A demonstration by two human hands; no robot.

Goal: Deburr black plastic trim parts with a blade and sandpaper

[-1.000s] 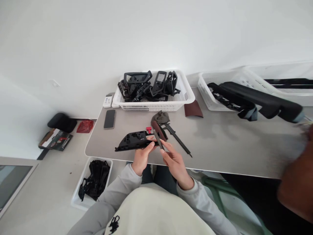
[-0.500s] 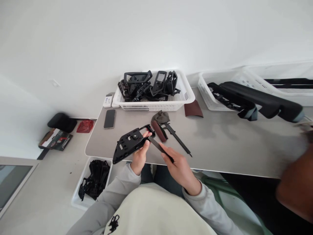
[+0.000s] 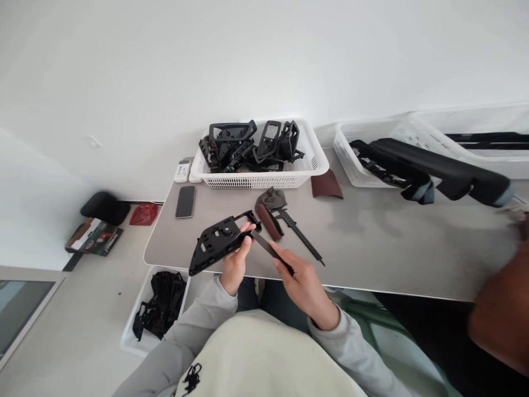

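My left hand (image 3: 235,267) grips a black plastic frame part (image 3: 220,242) by its narrower right end, above the table's front edge. The part is tilted, its wide end pointing left. In my right hand (image 3: 301,281) is a flat file (image 3: 265,243), dark grey, its tip at the part's edge beside my left thumb. Just beyond the hands lie a folded piece of maroon sandpaper (image 3: 269,221), a crumpled grey cloth (image 3: 271,198) and a dark caliper (image 3: 302,237).
A white basket (image 3: 256,181) of black plastic parts stands at the back, a phone (image 3: 185,202) to its left. Further right are baskets with long black pieces (image 3: 430,162) jutting out. A co-worker's blurred arm (image 3: 502,309) is at the right. A bin (image 3: 134,336) of parts sits low left.
The black part has shifted very slightly left with my left hand. The file stays against its edge, and my right hand looks almost unmoved.
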